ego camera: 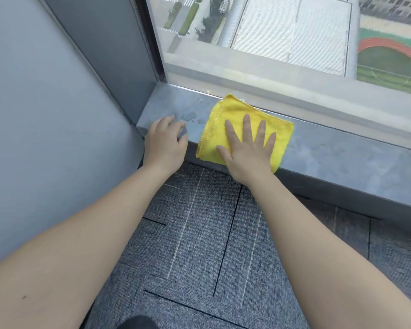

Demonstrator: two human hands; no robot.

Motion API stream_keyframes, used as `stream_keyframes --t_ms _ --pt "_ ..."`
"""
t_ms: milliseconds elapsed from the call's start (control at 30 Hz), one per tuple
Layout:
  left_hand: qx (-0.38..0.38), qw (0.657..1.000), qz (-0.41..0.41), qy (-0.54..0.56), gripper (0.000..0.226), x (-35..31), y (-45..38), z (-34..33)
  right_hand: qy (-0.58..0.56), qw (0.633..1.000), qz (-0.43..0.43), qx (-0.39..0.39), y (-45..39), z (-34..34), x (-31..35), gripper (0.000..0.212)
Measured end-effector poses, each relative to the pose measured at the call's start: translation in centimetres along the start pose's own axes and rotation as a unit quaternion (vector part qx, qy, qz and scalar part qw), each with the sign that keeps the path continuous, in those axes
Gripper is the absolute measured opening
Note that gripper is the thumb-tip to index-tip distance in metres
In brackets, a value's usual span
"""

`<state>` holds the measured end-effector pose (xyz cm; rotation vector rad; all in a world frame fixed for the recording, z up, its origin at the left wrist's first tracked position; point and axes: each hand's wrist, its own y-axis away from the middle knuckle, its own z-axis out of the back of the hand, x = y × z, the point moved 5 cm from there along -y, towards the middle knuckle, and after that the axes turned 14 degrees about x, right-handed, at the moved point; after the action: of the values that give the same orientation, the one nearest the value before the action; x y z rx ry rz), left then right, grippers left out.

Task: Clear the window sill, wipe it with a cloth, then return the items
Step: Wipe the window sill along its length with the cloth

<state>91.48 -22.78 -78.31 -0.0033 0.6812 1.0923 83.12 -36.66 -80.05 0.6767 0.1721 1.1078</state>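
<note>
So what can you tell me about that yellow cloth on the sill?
The yellow cloth looks like soft microfibre with stitched hems, folded into a rough square. It lies flat on the grey window sill, its far corner near the glass and its near edge hanging slightly over the sill's front. The right hand presses on it, palm down, fingers spread. The left hand rests beside it, not touching.

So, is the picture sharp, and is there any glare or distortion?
Head view: even daylight, no harsh glare; the yellow cloth, right hand and left hand are sharp; the wide lens bends the window sill; the outdoor scene through the glass looks hazy.
</note>
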Motion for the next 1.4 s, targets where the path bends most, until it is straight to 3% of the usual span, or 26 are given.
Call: stream_keyframes --t_ms 300,567,800,900,1133,1300,1400 --pt "0.022 0.999 0.023 -0.022 0.041 2.2 -0.8 0.8 -0.027 0.996 -0.08 -0.033 -3.0 1.0 1.4 0.067" --pt "0.049 0.999 -0.002 -0.017 0.039 2.7 -0.3 1.2 0.081 0.991 0.098 -0.037 -1.9 1.4 1.7 0.051" --pt "0.051 0.998 0.001 -0.03 0.046 4.2 0.7 1.0 -0.013 0.997 -0.07 -0.034 -2.6 0.8 2.1 0.065" --pt "0.057 0.997 -0.006 -0.055 0.048 4.8 0.8 1.0 -0.036 0.994 -0.096 -0.039 -3.9 1.1 3.8 0.068" --pt "0.059 0.995 -0.003 -0.079 0.049 4.9 1.1 1.1 0.037 0.998 0.025 -0.045 -5.3 1.4 8.2 0.054" --pt "0.03 0.999 0.003 -0.015 0.049 4.7 1.2 1.9 0.102 0.982 0.152 -0.035 -4.3 1.3 8.3 0.051" --pt "0.007 1.0 -0.01 0.026 0.047 4.4 1.4 2.4 0.109 0.981 0.158 -0.026 -3.6 1.0 7.4 0.051"
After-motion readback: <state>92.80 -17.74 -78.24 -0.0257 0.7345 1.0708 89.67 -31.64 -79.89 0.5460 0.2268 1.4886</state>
